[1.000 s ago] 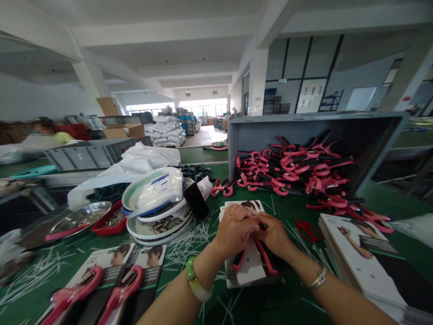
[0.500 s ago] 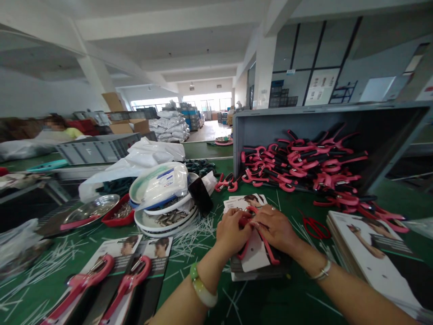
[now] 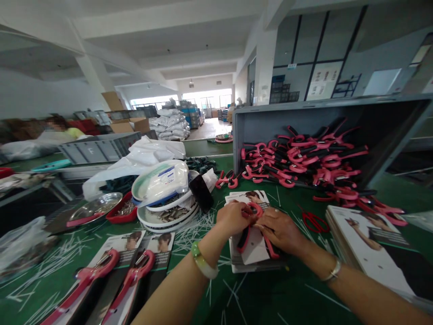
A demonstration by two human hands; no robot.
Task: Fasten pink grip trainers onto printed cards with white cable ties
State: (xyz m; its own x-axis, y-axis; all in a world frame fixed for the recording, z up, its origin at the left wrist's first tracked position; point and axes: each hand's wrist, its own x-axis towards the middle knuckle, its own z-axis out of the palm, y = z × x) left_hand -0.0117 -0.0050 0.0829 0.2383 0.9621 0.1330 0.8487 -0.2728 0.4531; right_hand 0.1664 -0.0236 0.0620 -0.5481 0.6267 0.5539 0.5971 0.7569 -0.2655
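Observation:
Pink-and-black pliers (image 3: 256, 208) lie on the top card of a stack of printed cards (image 3: 253, 251) in front of me, jaws away from me and handles spread towards me. My left hand (image 3: 235, 219) closes over the left side of the pliers near the jaws. From the right, my right hand (image 3: 282, 228) has its fingers closed at the pliers' middle. The fingertips of both hands meet there and hide the joint; whether they also pinch a small tie cannot be made out. Two carded pliers (image 3: 91, 280) lie at the lower left.
A grey crate (image 3: 260, 117) tipped on its side spills many pliers at the right. Red scissors (image 3: 314, 221) and another card stack (image 3: 375, 253) lie nearby. Stacked plates (image 3: 169, 215), a phone (image 3: 200, 193), a red tray (image 3: 122, 211) and scattered white strips (image 3: 192, 237) occupy the left.
The view has shifted slightly. My left hand has moved a little on the pliers, so more of the pink jaw shows. Both hands stay at the pliers' middle.

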